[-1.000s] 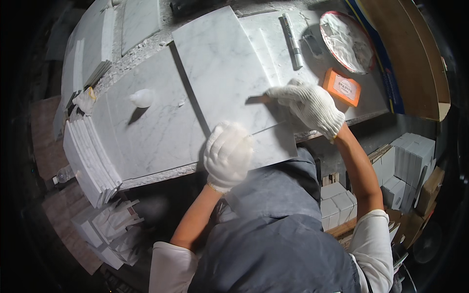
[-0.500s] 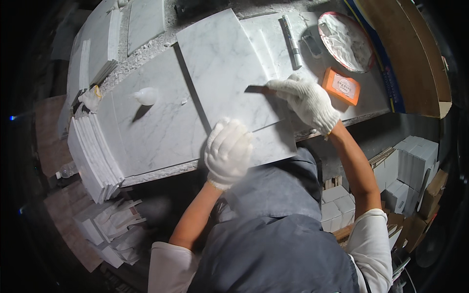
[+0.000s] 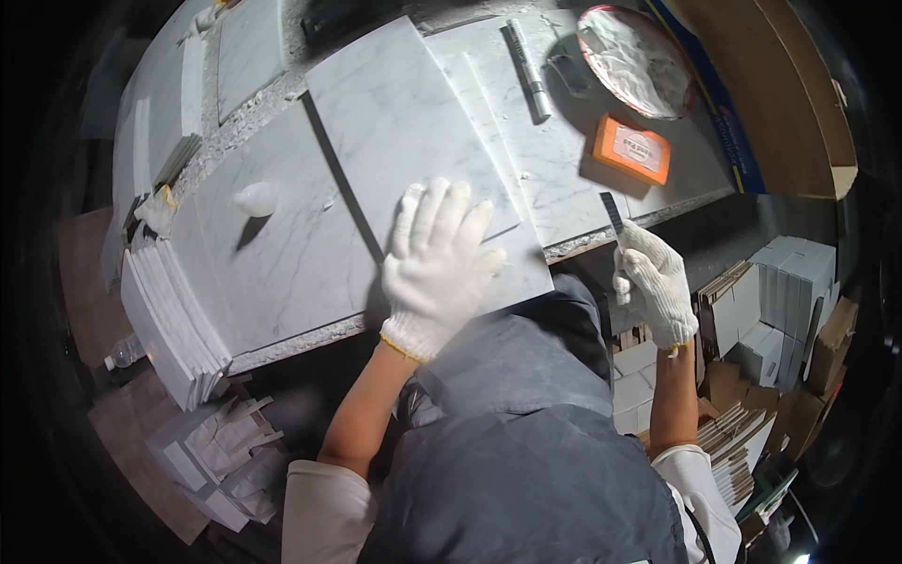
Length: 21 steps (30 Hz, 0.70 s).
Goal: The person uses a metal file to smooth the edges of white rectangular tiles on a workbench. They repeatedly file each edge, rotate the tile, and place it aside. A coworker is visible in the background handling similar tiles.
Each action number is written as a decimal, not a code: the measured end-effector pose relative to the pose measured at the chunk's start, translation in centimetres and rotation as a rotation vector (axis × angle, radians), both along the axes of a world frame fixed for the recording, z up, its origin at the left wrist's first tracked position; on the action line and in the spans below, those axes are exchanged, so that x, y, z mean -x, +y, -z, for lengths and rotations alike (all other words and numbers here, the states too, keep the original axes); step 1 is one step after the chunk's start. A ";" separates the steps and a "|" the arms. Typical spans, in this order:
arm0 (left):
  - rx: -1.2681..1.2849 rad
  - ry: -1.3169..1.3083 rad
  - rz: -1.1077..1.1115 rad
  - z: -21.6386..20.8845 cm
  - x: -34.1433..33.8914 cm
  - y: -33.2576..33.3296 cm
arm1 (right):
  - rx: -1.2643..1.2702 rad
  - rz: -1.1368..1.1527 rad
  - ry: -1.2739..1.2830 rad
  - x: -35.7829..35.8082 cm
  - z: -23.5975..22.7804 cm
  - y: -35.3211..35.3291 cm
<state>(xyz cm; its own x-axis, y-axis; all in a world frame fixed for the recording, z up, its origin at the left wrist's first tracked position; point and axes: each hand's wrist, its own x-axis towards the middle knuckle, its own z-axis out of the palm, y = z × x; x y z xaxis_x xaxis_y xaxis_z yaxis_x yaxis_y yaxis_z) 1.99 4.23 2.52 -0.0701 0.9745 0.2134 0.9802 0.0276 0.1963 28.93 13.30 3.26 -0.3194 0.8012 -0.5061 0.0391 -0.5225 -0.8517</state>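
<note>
A white-grey veined marble tile (image 3: pixel 385 113) lies at an angle across the worktop, on top of other flat slabs. My left hand (image 3: pixel 437 254), in a white knitted glove, rests on the tile's near end with its fingers stretched out. Beyond the worktop's front edge, my right hand (image 3: pixel 652 277) is held off to the right, gloved too. Its fingers are closed round a thin dark flat blade (image 3: pixel 613 213) that points up and away; its lower part is hidden in the grip. A lower tile (image 3: pixel 521 277) shows beneath the upper one near my left hand.
An orange hand pad (image 3: pixel 631 148), a marker (image 3: pixel 528 70) and a red-rimmed bowl of white paste (image 3: pixel 639 66) lie at the back right beside a cardboard box (image 3: pixel 770 85). A small white bulb-shaped thing (image 3: pixel 254 199) is on the left slab. Stacked tiles (image 3: pixel 174 315) stand far left.
My right hand has drawn back from the tile toward me and right, keeping the blade, which now points upward. My left hand has spread flatter and slid slightly further onto the tile.
</note>
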 end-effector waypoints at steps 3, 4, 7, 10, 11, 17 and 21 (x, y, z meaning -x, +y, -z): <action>0.080 -0.105 0.279 -0.6 -1.8 -0.2 | 0.033 0.034 0.073 0.9 -0.1 -0.2; -0.022 -0.254 0.334 -1.0 -2.4 -0.4 | 0.039 0.047 0.080 1.3 -0.5 -0.2; 0.051 -0.807 0.113 -2.1 -3.9 -0.4 | 0.090 0.036 0.163 3.1 -2.1 -0.4; 0.245 -1.110 -0.186 -3.6 -4.1 0.3 | 0.066 -0.134 -0.010 5.2 -3.5 -1.2; 0.328 -1.053 -0.310 -4.0 -4.2 0.5 | 0.091 -0.148 0.077 5.7 -3.8 -1.8; 0.411 -1.236 -0.296 -4.7 -4.0 1.0 | -0.327 -0.292 -0.040 4.4 -3.5 -1.3; 0.417 -1.243 -0.170 -3.4 -3.7 -0.3 | -0.388 -0.057 -0.168 1.8 -4.7 1.7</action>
